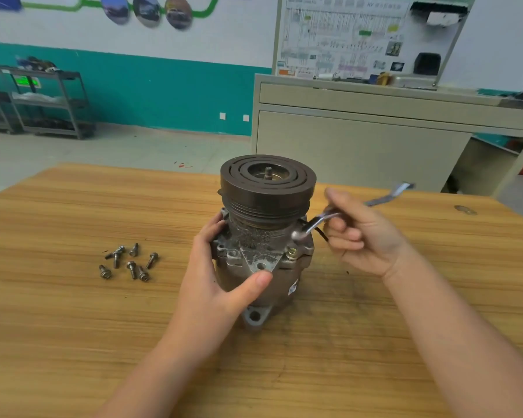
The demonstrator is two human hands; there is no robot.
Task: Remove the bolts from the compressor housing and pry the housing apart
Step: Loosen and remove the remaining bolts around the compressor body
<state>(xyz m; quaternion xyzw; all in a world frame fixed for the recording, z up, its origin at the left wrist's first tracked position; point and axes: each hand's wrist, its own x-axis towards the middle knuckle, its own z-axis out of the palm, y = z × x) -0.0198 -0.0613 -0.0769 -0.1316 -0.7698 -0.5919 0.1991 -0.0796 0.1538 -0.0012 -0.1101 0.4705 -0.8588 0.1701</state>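
The compressor stands upright on the desk, pulley end up. The left hand wraps its left side, thumb pressed across the front of the housing. The right hand grips a wrench whose ring end sits at the housing's upper right (beside a brass-coloured bolt). Loose bolts lie left, well apart.

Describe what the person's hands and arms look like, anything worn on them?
Both the left hand and the right hand are bare: no gloves, rings, watch or wristbands show. Both forearms are uncovered to the frame's bottom edge, with no sleeve in view. Fingernails are short and unpainted.
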